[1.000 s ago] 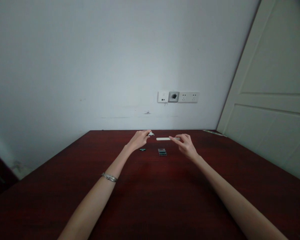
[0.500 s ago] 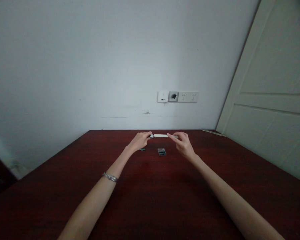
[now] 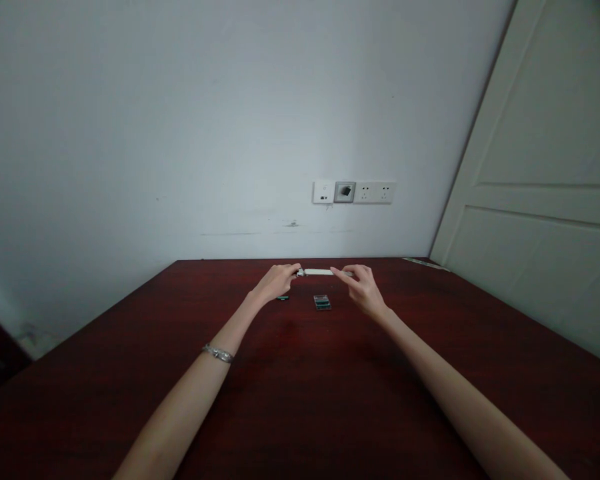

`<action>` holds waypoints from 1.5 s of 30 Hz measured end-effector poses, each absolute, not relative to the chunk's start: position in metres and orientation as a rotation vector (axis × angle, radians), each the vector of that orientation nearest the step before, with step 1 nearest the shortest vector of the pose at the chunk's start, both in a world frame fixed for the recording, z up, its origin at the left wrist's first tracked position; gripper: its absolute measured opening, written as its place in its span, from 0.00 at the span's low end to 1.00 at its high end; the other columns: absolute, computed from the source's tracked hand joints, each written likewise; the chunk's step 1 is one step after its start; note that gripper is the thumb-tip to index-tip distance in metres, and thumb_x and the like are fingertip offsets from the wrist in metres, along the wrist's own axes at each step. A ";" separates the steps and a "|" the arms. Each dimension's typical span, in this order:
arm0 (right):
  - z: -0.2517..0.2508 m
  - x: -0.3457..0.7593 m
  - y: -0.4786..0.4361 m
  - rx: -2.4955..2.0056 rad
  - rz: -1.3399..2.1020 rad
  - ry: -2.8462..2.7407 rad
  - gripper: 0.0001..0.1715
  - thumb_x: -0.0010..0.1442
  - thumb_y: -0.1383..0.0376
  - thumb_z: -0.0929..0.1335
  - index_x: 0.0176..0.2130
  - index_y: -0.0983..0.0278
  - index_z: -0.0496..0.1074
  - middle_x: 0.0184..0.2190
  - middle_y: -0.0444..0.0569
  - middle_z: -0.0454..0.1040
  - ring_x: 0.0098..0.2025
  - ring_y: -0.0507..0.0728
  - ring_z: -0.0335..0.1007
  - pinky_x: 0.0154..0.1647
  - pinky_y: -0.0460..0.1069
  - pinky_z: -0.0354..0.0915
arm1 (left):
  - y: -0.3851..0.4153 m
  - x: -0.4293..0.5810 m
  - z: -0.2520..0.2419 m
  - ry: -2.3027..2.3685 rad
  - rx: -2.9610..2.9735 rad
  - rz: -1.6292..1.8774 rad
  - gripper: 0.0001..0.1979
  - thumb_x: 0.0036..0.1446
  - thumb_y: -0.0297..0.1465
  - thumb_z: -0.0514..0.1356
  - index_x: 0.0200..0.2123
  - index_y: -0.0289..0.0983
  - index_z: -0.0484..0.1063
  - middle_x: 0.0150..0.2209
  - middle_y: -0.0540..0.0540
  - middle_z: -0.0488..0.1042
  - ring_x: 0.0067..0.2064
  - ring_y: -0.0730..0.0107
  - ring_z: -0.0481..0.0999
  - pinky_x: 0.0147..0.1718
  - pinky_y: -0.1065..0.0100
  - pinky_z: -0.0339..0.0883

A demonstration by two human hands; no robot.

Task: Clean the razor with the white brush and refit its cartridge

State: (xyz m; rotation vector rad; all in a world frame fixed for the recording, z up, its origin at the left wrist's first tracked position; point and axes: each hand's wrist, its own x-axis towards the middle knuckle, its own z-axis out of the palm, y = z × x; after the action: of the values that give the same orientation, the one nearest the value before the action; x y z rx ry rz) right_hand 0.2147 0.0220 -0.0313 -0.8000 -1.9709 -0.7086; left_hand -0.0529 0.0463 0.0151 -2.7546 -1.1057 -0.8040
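Observation:
Between my two hands, over the far part of the table, is a narrow white flat bar point(image 3: 319, 272) with a small silvery piece at its left end. The fingers of my left hand point(image 3: 279, 280) are closed on that silvery end. My right hand point(image 3: 363, 287) pinches the bar's right end, its index finger stretched along it. Nearer to me lies a small clear flat case point(image 3: 323, 303) with something dark green inside. A small dark object point(image 3: 283, 298) rests just under my left hand, partly hidden by it.
The dark red wooden table point(image 3: 300, 400) reaches back to a white wall point(image 3: 230, 133). Sockets and switch plates point(image 3: 375, 193) are set in the wall. A pale panelled door point(image 3: 545, 200) stands to the right. A thin strip point(image 3: 427, 264) lies at the table's far right edge.
The whole view has shifted very slightly. Both hands keep their hold on the white bar, with almost no visible movement.

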 end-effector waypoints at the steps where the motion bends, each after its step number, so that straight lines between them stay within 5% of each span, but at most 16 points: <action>1: -0.034 0.221 0.026 -0.818 -0.717 -1.962 0.37 0.57 0.79 0.58 0.59 0.50 0.59 0.39 0.50 0.66 0.41 0.55 0.63 0.46 0.55 0.57 | 0.047 -0.055 0.015 -1.128 -2.750 -0.834 0.11 0.55 0.22 0.52 0.40 0.37 0.69 0.33 0.44 0.75 0.36 0.66 0.75 0.36 0.72 0.61; 11: -0.037 0.223 0.036 -1.001 -0.508 -1.845 0.30 0.59 0.76 0.57 0.57 0.56 0.63 0.38 0.51 0.66 0.39 0.55 0.64 0.42 0.52 0.59 | 0.056 -0.051 0.005 -1.881 -3.422 -1.344 0.11 0.46 0.27 0.62 0.32 0.34 0.61 0.27 0.44 0.75 0.27 0.69 0.76 0.28 0.67 0.69; 18: -0.031 0.205 0.025 -1.120 -0.367 -1.905 0.25 0.62 0.68 0.59 0.57 0.55 0.63 0.38 0.50 0.65 0.38 0.54 0.64 0.42 0.51 0.59 | 0.045 -0.046 0.008 -2.082 -3.981 -0.894 0.16 0.41 0.31 0.67 0.30 0.33 0.63 0.29 0.40 0.77 0.29 0.62 0.78 0.29 0.64 0.72; 28: -0.038 0.217 0.028 -1.169 -0.468 -2.010 0.29 0.60 0.74 0.58 0.57 0.53 0.63 0.39 0.51 0.65 0.41 0.55 0.62 0.46 0.53 0.53 | 0.046 -0.043 0.009 -2.023 -4.025 -0.985 0.17 0.41 0.30 0.67 0.32 0.34 0.62 0.31 0.38 0.78 0.29 0.62 0.79 0.18 0.75 0.68; 45: -0.039 0.222 0.029 -1.140 -0.555 -1.997 0.29 0.60 0.74 0.57 0.57 0.52 0.63 0.40 0.51 0.65 0.41 0.55 0.62 0.45 0.54 0.53 | 0.046 -0.040 0.008 -2.241 -3.860 -0.698 0.16 0.40 0.29 0.67 0.28 0.34 0.62 0.30 0.39 0.78 0.28 0.62 0.79 0.15 0.77 0.64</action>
State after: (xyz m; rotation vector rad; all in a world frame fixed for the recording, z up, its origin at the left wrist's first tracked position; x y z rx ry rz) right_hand 0.2222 0.0289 -0.0386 -1.1404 -1.9971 -0.5547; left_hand -0.0404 0.0462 0.0082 -3.8599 -2.2406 -0.6982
